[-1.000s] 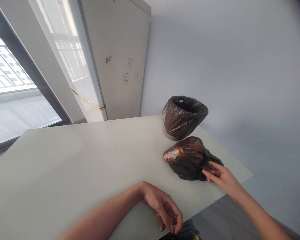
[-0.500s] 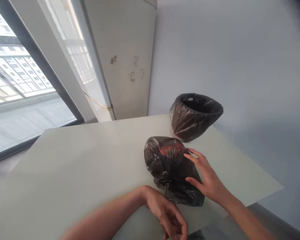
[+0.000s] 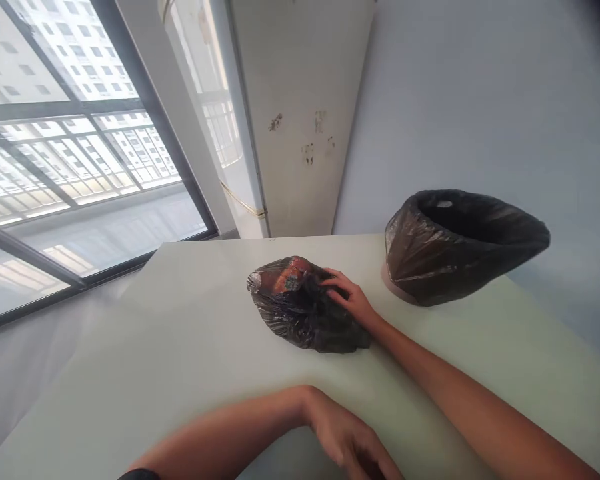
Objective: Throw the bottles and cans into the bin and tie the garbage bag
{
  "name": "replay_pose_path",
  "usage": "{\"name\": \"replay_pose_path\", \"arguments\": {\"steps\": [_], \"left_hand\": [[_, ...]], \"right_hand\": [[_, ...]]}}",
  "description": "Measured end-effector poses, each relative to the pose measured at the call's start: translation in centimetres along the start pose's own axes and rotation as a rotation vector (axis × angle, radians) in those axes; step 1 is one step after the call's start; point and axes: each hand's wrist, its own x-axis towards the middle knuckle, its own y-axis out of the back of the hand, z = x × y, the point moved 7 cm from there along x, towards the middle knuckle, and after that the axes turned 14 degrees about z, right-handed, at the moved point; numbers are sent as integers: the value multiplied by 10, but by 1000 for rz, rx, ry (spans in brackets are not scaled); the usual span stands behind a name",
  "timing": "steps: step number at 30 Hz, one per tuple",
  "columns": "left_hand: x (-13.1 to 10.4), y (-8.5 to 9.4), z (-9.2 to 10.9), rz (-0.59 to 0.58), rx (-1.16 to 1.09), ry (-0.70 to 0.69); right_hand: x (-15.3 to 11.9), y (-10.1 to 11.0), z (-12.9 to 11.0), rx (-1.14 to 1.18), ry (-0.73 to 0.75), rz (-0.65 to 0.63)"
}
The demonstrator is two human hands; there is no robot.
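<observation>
My right hand (image 3: 355,303) is open, touching the filled black bag (image 3: 285,317). Beside that hand, the bin (image 3: 425,270) looks lined already; what's left, I can't tell. My left hand's (image 3: 347,437) grip isn't clear.

Head-worn | faces forward-down | table (image 3: 180,333) close below | dark corner, perhaps lens edge
</observation>
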Motion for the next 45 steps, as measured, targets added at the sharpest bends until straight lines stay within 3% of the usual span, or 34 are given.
{"name": "replay_pose_path", "arguments": {"steps": [2,4,6,9,12,13,15,17,21,23,30,35,42,45], "left_hand": [[-8,-4,14,47,105,-58],[-25,-3,36,214,298,-115],[-55,9,67,543,519,-202],[-122,33,104,1111,907,-234],[-193,50,121,1703,1238,-239],[-210,52,122,1851,1328,-236],[-228,55,120,2009,1445,-231],[-233,55,119,2049,1538,-246],[-234,56,121,2097,1680,-230],[-235,56,122,2099,1715,-255],[-238,41,123,2006,1738,-482],[-232,28,128,1811,1753,-700],[-210,26,123,1460,1761,-676],[-204,25,118,1388,1748,-628]], "right_hand": [[24,-5,15,110,-56,40],[42,-10,27,174,-91,72],[53,-11,36,214,-109,101],[58,-5,45,281,-136,177],[55,2,48,325,-168,231],[54,2,47,336,-180,233],[52,1,44,357,-201,229],[49,-3,37,387,-202,195],[44,-18,17,392,-112,-23],[42,-20,16,389,-104,-55],[45,-9,51,449,-355,267],[48,-7,61,471,-389,347],[50,-1,66,502,-422,446],[50,5,67,505,-415,522]]}}
